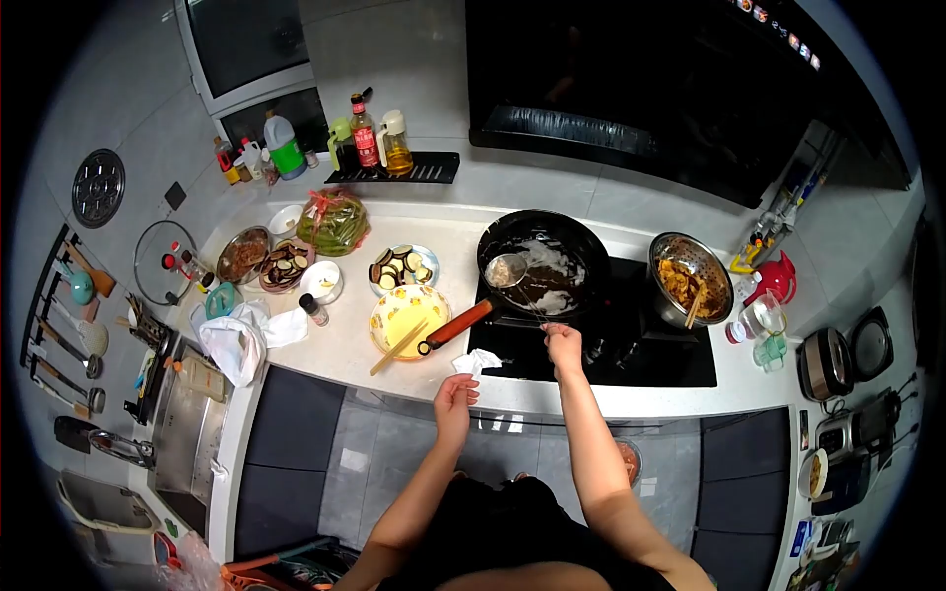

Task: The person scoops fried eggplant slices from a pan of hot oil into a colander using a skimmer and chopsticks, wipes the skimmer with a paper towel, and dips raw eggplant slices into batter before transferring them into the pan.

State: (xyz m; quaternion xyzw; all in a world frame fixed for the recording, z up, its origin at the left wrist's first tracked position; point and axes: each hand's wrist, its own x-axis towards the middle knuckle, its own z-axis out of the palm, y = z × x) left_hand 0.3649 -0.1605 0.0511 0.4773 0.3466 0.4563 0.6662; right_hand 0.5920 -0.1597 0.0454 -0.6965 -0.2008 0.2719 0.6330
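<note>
My right hand (563, 347) is closed around the thin handle of a strainer (506, 270). The strainer's round bowl sits over the left side of a black wok (594, 246), which has dark oil and pale foam in it. The wok's wooden handle (461, 323) points toward the front left. My left hand (456, 399) hangs at the counter's front edge, fingers loosely curled and apart, with nothing visible in it. Just above it lies a crumpled white tissue (477, 361). Left of the wok handle is a yellow patterned bowl (387, 308) with chopsticks (398, 348) across it.
A plate of sliced eggplant (402, 266) stands behind the yellow bowl. Right of the wok, a steel bowl (724, 286) holds fried food and chopsticks. A bag of green vegetables (333, 223) and several bowls fill the left counter. Bottles stand on a black shelf (434, 167).
</note>
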